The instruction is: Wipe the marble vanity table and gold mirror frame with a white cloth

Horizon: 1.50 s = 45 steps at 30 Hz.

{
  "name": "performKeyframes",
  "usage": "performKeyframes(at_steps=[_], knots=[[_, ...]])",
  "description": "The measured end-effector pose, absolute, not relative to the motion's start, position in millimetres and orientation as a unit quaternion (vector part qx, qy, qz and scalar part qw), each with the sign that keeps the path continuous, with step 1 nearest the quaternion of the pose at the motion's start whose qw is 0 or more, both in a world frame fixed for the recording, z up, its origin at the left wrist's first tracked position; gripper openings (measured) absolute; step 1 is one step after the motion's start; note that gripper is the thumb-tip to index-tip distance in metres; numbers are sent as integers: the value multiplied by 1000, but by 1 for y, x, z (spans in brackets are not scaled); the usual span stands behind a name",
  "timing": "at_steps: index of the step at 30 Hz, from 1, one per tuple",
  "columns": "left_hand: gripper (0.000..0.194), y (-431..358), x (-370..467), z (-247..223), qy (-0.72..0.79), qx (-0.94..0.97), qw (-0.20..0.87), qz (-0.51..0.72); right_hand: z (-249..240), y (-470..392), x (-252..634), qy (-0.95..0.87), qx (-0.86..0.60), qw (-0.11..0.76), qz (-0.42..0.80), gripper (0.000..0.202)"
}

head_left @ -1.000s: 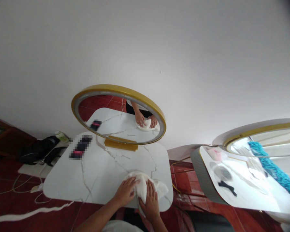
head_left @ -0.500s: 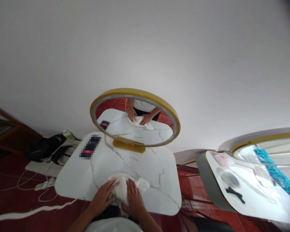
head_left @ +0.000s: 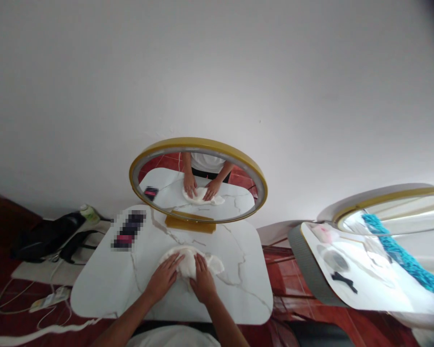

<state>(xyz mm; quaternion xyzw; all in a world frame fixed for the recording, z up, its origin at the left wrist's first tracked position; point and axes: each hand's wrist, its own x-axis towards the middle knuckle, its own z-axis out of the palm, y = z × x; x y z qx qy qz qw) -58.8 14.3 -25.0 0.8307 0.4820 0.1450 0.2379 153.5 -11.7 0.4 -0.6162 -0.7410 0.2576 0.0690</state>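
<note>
While the left hand (head_left: pixel 162 278) and the right hand (head_left: pixel 203 279) are resting on the cloth (head_left: pixel 187 265), its loose end is sticking out past the right hand; nothing is pinning that end, so a sideways push could be folding it under. The cloth is lying bunched on the counter (head_left: pixel 235 301), in front of the mirror (head_left: pixel 198 180). The fingers of both hands are lying extended and spread over it, not curling around it; whether any tips are pinching a fold, I cannot tell. Because the counter is looking smooth, uneven pressure could be making the cloth skid. A long forward push could be bumping the base (head_left: pixel 190 223) and jarring the mirror above it. A wide leftward sweep could be knocking the dark item (head_left: pixel 129 230), which is lying near the far left corner; pixelation is hiding what it is. A white strip (head_left: pixel 50 330) is running toward the near left edge, where a shifting foot could be snagging it.
</note>
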Motion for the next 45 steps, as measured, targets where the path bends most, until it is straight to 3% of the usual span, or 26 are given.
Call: performKeyframes(at_steps=[8, 14, 17, 22, 30, 36, 39, 42, 45], knots=[[61, 69, -47, -42, 489, 833, 202, 162, 4, 52, 160, -732, -636, 61, 236, 76], [61, 73, -48, -41, 479, 825, 237, 185, 6, 49, 163, -706, -674, 64, 207, 82], [61, 70, -47, -39, 484, 808, 274, 195, 3, 37, 160, -646, -725, 123, 203, 83], [57, 64, -43, -35, 486, 768, 341, 241, -6, 32, 152, -629, -680, 263, 268, 80], [54, 39, -54, -36, 461, 703, 431, 329, -9, 21, 155, -596, -648, 339, 330, 74], [53, 10, -63, -33, 473, 694, 441, 316, -15, -10, 166, -598, -605, 371, 374, 75], [53, -2, -65, -27, 454, 743, 402, 285, -7, -24, 172, -613, -640, 330, 326, 75], [56, -12, -64, -22, 439, 780, 367, 254, 14, -34, 170, -667, -679, 211, 221, 87], [59, -20, -59, -19, 437, 800, 341, 228, 36, -41, 163, -761, -618, 115, 160, 93]])
